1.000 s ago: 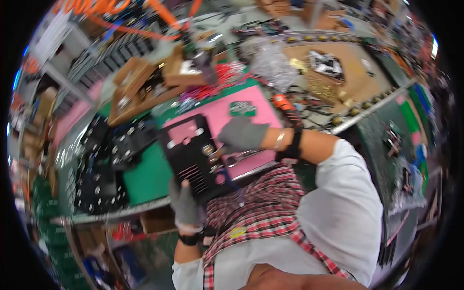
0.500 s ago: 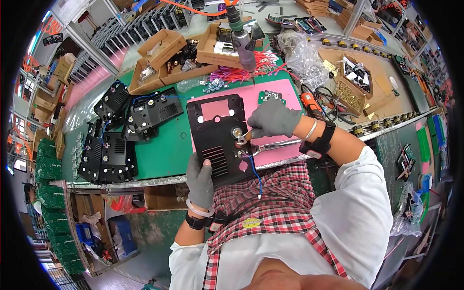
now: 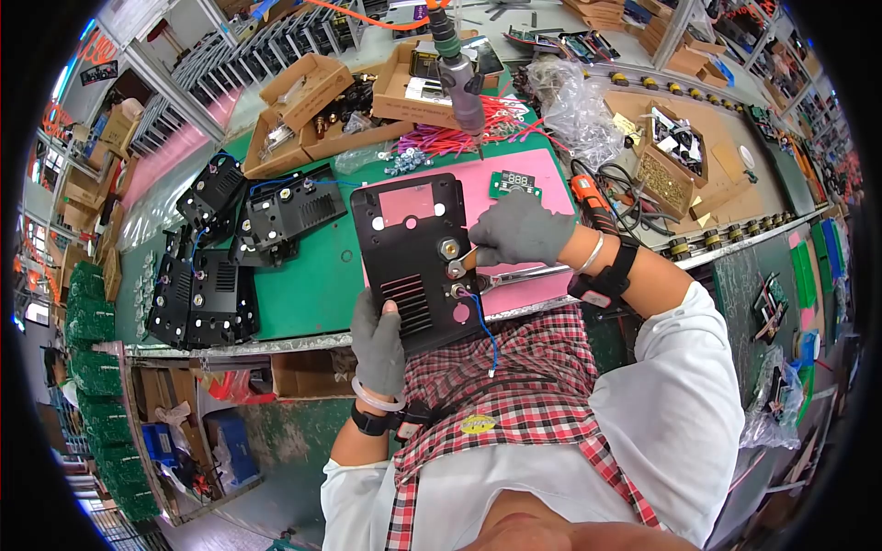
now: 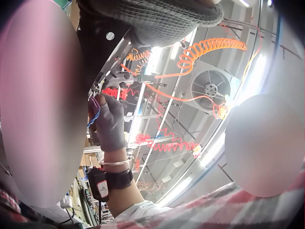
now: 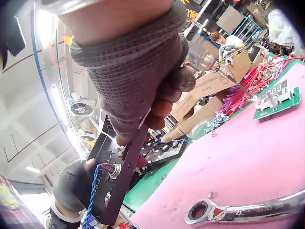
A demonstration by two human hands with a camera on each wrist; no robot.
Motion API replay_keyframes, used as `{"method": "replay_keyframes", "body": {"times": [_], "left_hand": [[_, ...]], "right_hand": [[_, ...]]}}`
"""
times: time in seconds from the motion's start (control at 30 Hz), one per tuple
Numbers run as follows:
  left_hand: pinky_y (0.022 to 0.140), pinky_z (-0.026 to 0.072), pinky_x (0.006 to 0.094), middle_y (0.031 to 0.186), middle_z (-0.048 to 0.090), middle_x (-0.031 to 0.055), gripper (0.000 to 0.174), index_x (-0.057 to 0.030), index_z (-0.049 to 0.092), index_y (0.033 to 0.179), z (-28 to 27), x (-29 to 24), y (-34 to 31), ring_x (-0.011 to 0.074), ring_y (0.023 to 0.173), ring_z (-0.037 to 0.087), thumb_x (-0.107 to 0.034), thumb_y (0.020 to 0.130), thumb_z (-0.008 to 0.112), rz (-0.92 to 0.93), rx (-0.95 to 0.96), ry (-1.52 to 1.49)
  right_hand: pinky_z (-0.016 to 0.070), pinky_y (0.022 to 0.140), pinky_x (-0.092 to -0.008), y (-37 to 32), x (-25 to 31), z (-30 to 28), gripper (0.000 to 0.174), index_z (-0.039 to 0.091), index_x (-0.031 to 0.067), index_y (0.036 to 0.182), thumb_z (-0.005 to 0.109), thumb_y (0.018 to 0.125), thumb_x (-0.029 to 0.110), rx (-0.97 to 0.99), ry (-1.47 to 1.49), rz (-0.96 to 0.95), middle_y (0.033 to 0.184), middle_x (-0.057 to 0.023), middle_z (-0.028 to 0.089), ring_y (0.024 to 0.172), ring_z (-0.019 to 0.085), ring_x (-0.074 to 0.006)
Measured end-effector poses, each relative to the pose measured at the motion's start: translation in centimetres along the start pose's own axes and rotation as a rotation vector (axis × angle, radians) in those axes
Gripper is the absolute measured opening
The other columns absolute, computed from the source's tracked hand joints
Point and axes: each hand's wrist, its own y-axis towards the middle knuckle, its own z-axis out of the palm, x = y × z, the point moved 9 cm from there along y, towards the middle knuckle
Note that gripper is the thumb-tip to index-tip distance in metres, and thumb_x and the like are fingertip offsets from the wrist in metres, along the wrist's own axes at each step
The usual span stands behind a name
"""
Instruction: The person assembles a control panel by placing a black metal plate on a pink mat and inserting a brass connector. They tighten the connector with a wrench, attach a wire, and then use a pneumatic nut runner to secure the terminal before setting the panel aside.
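A black metal panel (image 3: 418,220) with slots and a rectangular cutout is held tilted over the pink mat's left part. The gloved left hand (image 3: 378,344) grips its lower left edge, thumb on the face. At the panel's right side the gloved right hand (image 3: 522,230) pinches a small wrench (image 3: 458,267) at a round metal fitting. Below that, a blue wire (image 3: 488,332) hangs from another fitting. A large ratchet wrench (image 5: 248,211) lies on the pink mat, and a green display board (image 3: 515,184) sits beyond the right hand.
Several black panels (image 3: 217,292) lie at left on the green mat (image 3: 303,303). Behind stand cardboard boxes (image 3: 307,92) and red wires (image 3: 496,119). A power driver (image 3: 462,92) hangs above the mat. An orange-handled tool (image 3: 593,200) and a plastic bag (image 3: 581,115) are at right.
The head view has steadied from blur. Over the last half second the panel and left hand shifted very slightly left, and the small wrench turned a little at the fitting.
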Motion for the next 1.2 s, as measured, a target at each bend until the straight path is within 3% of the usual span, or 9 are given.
{"method": "replay_keyframes", "body": {"times": [0.4, 0.8, 1.0, 1.1, 1.2], "left_hand": [[0.084, 0.0403, 0.0262, 0.108, 0.052, 0.0123, 0.035, 0.0084, 0.042, 0.117, 0.5, -0.9, 0.0, 0.0145, 0.092, 0.049, -0.001, 0.084, 0.038, -0.005, 0.025, -0.009], [0.088, 0.0378, 0.0275, 0.109, 0.051, 0.0117, 0.034, 0.0074, 0.042, 0.117, -0.1, -0.2, -0.2, 0.0151, 0.096, 0.049, -0.001, 0.084, 0.038, 0.016, 0.000, -0.059], [0.084, 0.0413, 0.0282, 0.107, 0.052, 0.0106, 0.031, 0.0053, 0.043, 0.115, -0.4, 0.0, -0.4, 0.0141, 0.092, 0.051, -0.003, 0.086, 0.038, 0.043, -0.061, -0.091], [0.078, 0.0468, 0.0281, 0.103, 0.053, 0.0093, 0.030, 0.0038, 0.043, 0.115, -0.5, 0.6, -0.3, 0.0134, 0.089, 0.053, -0.007, 0.087, 0.039, 0.030, -0.073, -0.085], [0.078, 0.0458, 0.0270, 0.102, 0.052, 0.0085, 0.027, 0.0033, 0.044, 0.112, -0.4, 0.9, -0.3, 0.0125, 0.088, 0.052, -0.004, 0.086, 0.039, 0.007, -0.101, -0.153]], "right_hand": [[0.0458, 0.053, -0.0390, 0.1, -0.3, -0.3, 0.029, 0.064, 0.0157, 0.078, 0.059, 0.077, 0.044, 0.043, -0.073, 0.047, 0.066, -0.0052, 0.061, 0.065, 0.061, -0.0254], [0.0454, 0.053, -0.0392, -0.2, -0.4, 0.4, 0.035, 0.064, 0.0147, 0.078, 0.056, 0.077, 0.048, -0.061, 0.019, 0.082, 0.063, -0.0052, 0.059, 0.063, 0.060, -0.0247], [0.0468, 0.061, -0.0372, -0.6, -0.7, 3.3, 0.034, 0.065, 0.0105, 0.084, 0.050, 0.084, 0.041, -0.044, 0.253, 0.274, 0.069, -0.0064, 0.063, 0.067, 0.062, -0.0229], [0.0469, 0.063, -0.0357, -1.3, -0.7, 5.0, 0.033, 0.065, 0.0079, 0.089, 0.048, 0.086, 0.036, 0.028, 0.639, 0.410, 0.072, -0.0069, 0.065, 0.068, 0.063, -0.0204], [0.0472, 0.065, -0.0345, -1.4, -0.7, 6.3, 0.034, 0.065, 0.0053, 0.092, 0.049, 0.086, 0.035, -0.022, 0.793, 0.469, 0.071, -0.0076, 0.065, 0.066, 0.063, -0.0187]]}}
